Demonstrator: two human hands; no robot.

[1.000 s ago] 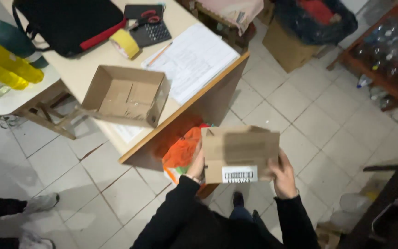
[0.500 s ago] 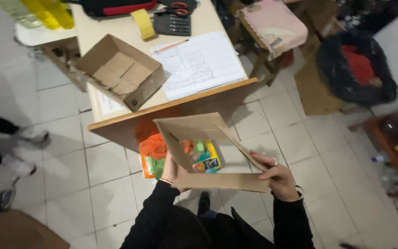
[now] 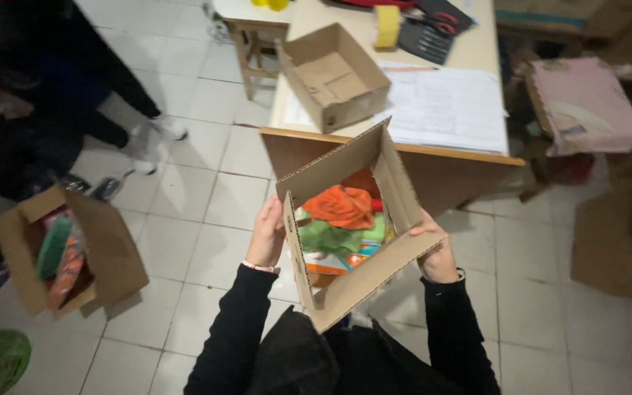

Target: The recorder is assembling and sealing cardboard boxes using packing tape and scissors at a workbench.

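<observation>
**Open carton held between both hands, near the desk edge**

An unfolded cardboard carton is held in mid-air in front of the body, just near of the desk. The left hand is closed as a grip on the carton's left wall; the right hand is closed on its right wall, with the fingers hooked over the edge. The carton stands open as a sleeve, and through it coloured cloths are seen below, orange and green.

The far flap of the carton lies close to the desk's near edge, so little room is left on the far side. Bare tiled floor is seen to the left and to the right of the carton.

On the desk a second open box is set, with papers to its right. A filled box stands on the floor at the left, beside another person's legs. A pink object is seen at the right.
</observation>
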